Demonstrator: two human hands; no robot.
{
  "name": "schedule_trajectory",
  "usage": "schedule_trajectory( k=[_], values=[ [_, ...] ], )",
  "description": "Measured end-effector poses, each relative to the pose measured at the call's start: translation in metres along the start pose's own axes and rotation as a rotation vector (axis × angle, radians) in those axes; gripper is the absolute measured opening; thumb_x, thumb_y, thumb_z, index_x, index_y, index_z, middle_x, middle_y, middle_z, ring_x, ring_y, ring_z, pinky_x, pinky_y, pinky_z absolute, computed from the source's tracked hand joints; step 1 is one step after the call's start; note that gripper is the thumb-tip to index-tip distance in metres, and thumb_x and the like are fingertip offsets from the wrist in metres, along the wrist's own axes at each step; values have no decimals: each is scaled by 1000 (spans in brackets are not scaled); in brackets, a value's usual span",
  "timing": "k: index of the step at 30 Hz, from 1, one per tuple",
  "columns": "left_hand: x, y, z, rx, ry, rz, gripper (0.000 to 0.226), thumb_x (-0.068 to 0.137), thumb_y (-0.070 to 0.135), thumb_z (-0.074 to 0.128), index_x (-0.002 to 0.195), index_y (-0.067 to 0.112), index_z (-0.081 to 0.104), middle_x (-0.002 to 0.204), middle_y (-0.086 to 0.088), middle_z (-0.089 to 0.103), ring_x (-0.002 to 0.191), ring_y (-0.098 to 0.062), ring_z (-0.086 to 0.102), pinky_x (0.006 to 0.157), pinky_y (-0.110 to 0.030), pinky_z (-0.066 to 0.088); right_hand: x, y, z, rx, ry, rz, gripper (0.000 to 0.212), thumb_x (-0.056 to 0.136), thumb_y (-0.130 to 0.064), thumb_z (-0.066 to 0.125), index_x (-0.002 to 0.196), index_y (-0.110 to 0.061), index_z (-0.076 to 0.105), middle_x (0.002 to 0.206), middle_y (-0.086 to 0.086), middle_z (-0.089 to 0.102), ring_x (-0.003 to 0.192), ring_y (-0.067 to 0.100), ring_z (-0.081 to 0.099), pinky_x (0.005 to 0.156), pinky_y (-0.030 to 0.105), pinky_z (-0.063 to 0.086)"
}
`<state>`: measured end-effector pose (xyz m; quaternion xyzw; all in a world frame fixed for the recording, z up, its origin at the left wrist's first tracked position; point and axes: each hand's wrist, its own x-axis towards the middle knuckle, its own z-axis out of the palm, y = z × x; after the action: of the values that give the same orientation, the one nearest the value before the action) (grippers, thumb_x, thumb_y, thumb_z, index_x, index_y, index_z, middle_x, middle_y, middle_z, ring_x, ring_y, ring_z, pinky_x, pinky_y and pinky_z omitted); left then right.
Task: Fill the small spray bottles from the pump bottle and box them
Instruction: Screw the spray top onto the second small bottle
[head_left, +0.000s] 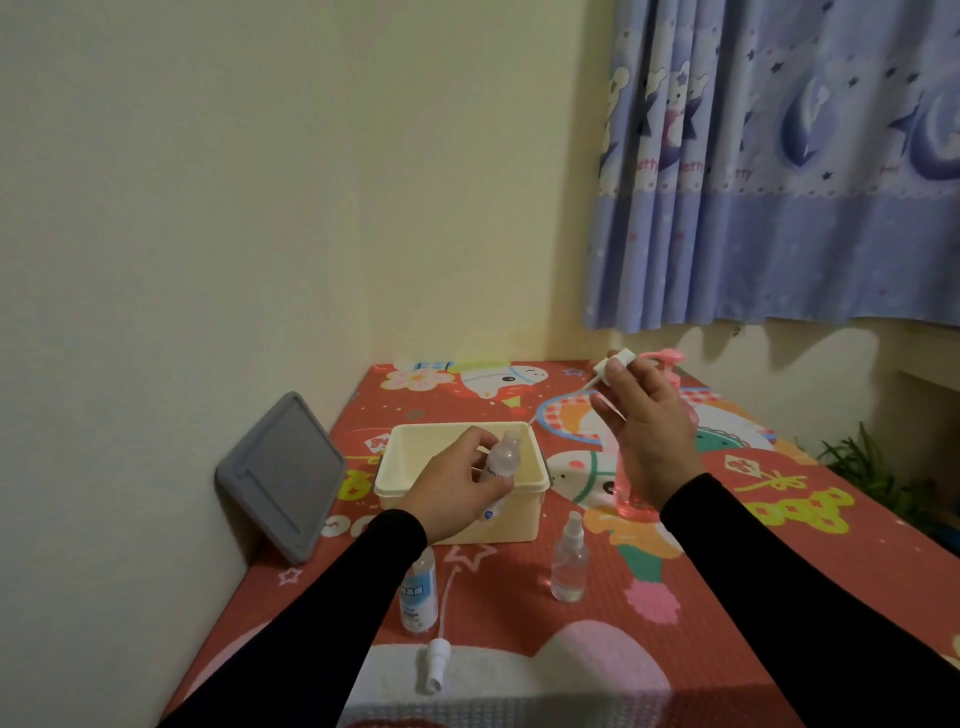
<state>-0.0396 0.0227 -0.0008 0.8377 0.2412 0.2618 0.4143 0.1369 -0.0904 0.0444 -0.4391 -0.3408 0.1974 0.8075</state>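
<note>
The patterned red mat (519, 597) covers the work surface and carries all items. A grey lid (283, 475) leans against the wall at the mat's left edge. The cream box (519, 514) stands near the centre of the mat, open and apparently empty; no bottle is boxed yet. The pink pump bottle (670, 369) stands toward the far right corner, mostly hidden behind the right hand (649, 441). The left hand (457, 488) grips an uncapped small spray bottle (501, 462), tilted, above the box opening. The right hand pinches that bottle's white spray head (615, 364) between fingertips, with the dip tube pointing down toward the bottle neck. A second, labelled bottle (418, 597) stands uncapped near the front edge, with its detached sprayer (439, 665) lying beside it. A third, clear bottle (569, 564) stands capped, in front of the box. Liquid levels cannot be determined. Judgement: capping is in progress on one bottle; one more capping and all boxing remain.
</note>
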Motion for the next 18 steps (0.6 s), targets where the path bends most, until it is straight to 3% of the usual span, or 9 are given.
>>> schedule_trajectory(
  k=[7, 12, 18],
  values=[
    [-1, 5, 0, 4, -26, 13, 26, 89, 26, 64, 110, 25, 48, 98, 3, 68, 78, -10, 61, 70, -23, 48, -1, 3, 6, -34, -8, -9, 13, 94, -22, 58, 103, -15, 64, 98, 1, 66, 94, 11, 63, 87, 29, 52],
    [0, 6, 0, -1, -36, 19, 27, 89, 25, 65, 110, 24, 48, 100, 1, 68, 79, -11, 61, 72, -24, 48, -4, 8, 7, -84, -65, -4, 26, 93, -19, 59, 113, -4, 61, 95, 0, 68, 93, 13, 63, 89, 33, 50],
    [3, 8, 2, -32, -42, 49, 26, 88, 27, 66, 109, 25, 51, 96, 0, 69, 79, -12, 61, 75, -30, 48, -12, 16, 14, -197, -225, 18, 21, 93, -13, 59, 111, -5, 63, 97, 1, 71, 89, 11, 66, 79, 22, 54]
  ],
)
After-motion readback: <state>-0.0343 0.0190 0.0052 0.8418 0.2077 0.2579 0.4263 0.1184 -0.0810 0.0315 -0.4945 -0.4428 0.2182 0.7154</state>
